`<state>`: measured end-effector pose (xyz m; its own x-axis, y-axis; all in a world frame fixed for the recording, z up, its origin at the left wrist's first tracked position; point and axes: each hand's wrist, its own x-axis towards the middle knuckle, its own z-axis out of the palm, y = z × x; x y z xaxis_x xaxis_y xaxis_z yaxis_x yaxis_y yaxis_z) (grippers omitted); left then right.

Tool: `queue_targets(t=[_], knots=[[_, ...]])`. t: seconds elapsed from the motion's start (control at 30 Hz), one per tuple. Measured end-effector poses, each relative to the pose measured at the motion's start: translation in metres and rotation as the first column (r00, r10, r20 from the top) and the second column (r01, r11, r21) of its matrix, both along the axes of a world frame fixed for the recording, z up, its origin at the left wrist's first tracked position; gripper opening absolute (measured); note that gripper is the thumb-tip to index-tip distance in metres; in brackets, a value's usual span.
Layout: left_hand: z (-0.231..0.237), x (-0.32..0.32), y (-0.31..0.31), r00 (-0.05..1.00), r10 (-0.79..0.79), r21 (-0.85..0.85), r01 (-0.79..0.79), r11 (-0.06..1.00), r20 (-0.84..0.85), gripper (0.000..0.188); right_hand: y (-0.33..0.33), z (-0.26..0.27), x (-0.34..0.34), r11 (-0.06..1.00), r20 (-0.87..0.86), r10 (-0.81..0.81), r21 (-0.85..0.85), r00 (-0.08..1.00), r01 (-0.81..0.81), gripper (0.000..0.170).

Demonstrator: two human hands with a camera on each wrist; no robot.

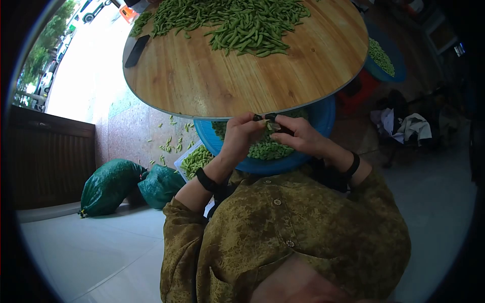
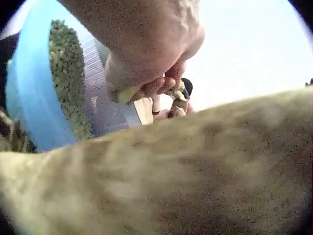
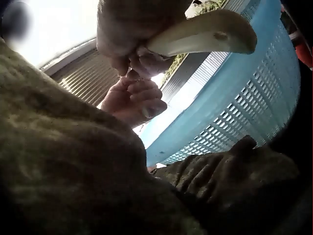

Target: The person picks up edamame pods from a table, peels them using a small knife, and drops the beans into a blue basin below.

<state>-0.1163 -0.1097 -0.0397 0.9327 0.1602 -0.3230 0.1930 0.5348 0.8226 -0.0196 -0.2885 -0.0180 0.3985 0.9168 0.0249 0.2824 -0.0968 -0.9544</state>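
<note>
My left hand [image 1: 238, 135] and right hand [image 1: 305, 137] meet at the fingertips above a blue basket [image 1: 328, 118], close to the table's near edge. Between them they pinch a green soybean pod [image 1: 271, 124]. Black covers [image 1: 271, 116] sit on fingertips of both hands. In the left wrist view, a pale green pod [image 2: 128, 94] shows under the curled fingers of the left hand [image 2: 151, 44]. The right wrist view has a long pale pod-like piece [image 3: 208, 34] jutting from the right hand [image 3: 139, 24]. Shelled green beans [image 1: 270, 150] lie in the basket.
On the round wooden table [image 1: 202, 81] are heaped pods [image 1: 252, 30] and a dark flat object [image 1: 137, 51]. A box of pods [image 1: 196, 160] and green sacks [image 1: 113, 184] stand at left, near scattered pods [image 1: 169, 146]. A blue bowl of beans [image 1: 396, 76] is at right.
</note>
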Motion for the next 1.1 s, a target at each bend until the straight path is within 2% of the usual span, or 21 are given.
queue_targets(t=[0.03,0.1,0.23,0.3,0.33,0.37,0.4,0.43,0.47,0.5,0.53,0.6,0.67,0.73,0.8,0.87,0.93,1.0,1.03,1.07,1.1], knots=[[-0.001,0.0,-0.002,1.0,0.001,0.0,-0.001,1.0,0.002,0.002,0.001,0.0,-0.001,1.0,0.002,0.001,0.0,1.0,-0.001,0.019],[-0.001,-0.001,-0.006,0.999,-0.033,0.192,0.031,0.981,0.003,0.003,0.005,0.001,-0.003,0.988,-0.152,-0.136,0.048,0.979,0.144,0.019],[0.006,-0.001,-0.009,1.0,0.019,0.05,-0.018,0.999,-0.012,0.009,0.008,-0.006,0.0,0.985,-0.058,-0.168,0.022,0.984,0.169,0.02],[0.016,-0.006,0.0,0.996,-0.075,0.01,0.076,0.997,-0.047,0.009,0.006,-0.006,0.003,0.992,0.057,-0.128,0.004,0.99,0.128,0.021],[0.029,-0.014,0.009,0.99,-0.116,0.326,0.135,0.936,-0.077,0.012,0.005,-0.004,0.007,0.991,0.064,-0.133,0.015,0.989,0.133,0.021],[0.05,-0.026,0.02,0.983,-0.142,0.605,0.185,0.774,-0.118,0.016,0.001,-0.004,0.01,0.994,0.076,-0.093,-0.055,0.993,0.098,0.023],[0.059,-0.039,0.035,0.968,-0.179,0.828,0.245,0.504,-0.177,0.018,-0.004,-0.004,0.009,0.99,0.079,-0.053,-0.127,0.995,0.063,0.024],[0.065,-0.052,0.052,0.951,-0.19,0.947,0.275,0.167,-0.243,0.02,-0.007,-0.007,0.008,0.991,0.019,-0.084,-0.103,0.996,0.085,0.027],[0.066,-0.064,0.068,0.942,-0.154,0.947,0.27,-0.171,-0.297,0.02,-0.009,-0.008,0.008,0.992,0.025,-0.09,-0.09,0.996,0.092,0.027],[0.074,-0.071,0.076,0.94,-0.085,0.873,0.27,-0.407,-0.33,0.017,-0.01,-0.01,0.01,0.986,-0.106,-0.118,-0.127,0.987,0.104,0.026],[0.078,-0.068,0.083,0.954,-0.059,0.842,0.228,-0.488,-0.293,0.015,-0.011,-0.011,0.011,0.98,-0.235,-0.147,-0.167,0.961,0.109,0.025],[0.085,-0.038,0.089,0.979,-0.175,0.948,0.048,-0.314,-0.108,0.015,-0.006,-0.012,0.01,0.983,-0.227,-0.146,-0.143,0.963,0.115,0.023],[0.085,0.011,0.085,0.958,-0.286,0.979,-0.053,-0.199,-0.007,0.015,-0.001,-0.01,0.007,0.984,-0.213,-0.151,-0.129,0.965,0.125,0.021],[0.064,0.077,0.091,0.932,-0.351,0.983,-0.14,-0.118,0.09,0.014,0.004,-0.005,0.002,0.991,-0.298,-0.124,-0.078,0.947,0.105,0.021],[0.042,0.137,0.095,0.964,-0.24,0.979,-0.151,-0.134,0.116,0.016,0.003,-0.007,0.003,0.993,-0.292,-0.116,-0.063,0.949,0.102,0.023],[0.003,0.189,0.108,0.958,-0.151,0.943,-0.269,-0.197,0.242,0.017,0.001,-0.007,0.005,0.992,-0.346,-0.126,-0.03,0.93,0.124,0.024],[-0.005,0.203,0.107,0.952,-0.141,0.934,-0.295,-0.2,0.271,0.016,-0.004,0.001,0.008,0.989,-0.384,-0.145,-0.055,0.912,0.134,0.028],[-0.006,0.207,0.106,0.948,-0.13,0.927,-0.312,-0.209,0.29,0.016,-0.011,-0.001,0.013,0.991,-0.491,-0.103,0.027,0.865,0.133,0.027],[-0.007,0.204,0.108,0.911,-0.166,0.894,-0.406,-0.189,0.378,0.016,-0.013,0.0,0.015,0.991,-0.492,-0.101,0.028,0.865,0.131,0.027],[-0.008,0.2,0.11,0.865,-0.202,0.854,-0.493,-0.168,0.46,0.016,-0.013,0.004,0.017,0.978,-0.553,-0.16,0.025,0.818,0.209,0.025],[0.002,0.19,0.105,0.867,-0.206,0.855,-0.488,-0.174,0.453,0.016,-0.012,0.006,0.019,0.958,-0.615,-0.215,0.019,0.759,0.286,0.024]])
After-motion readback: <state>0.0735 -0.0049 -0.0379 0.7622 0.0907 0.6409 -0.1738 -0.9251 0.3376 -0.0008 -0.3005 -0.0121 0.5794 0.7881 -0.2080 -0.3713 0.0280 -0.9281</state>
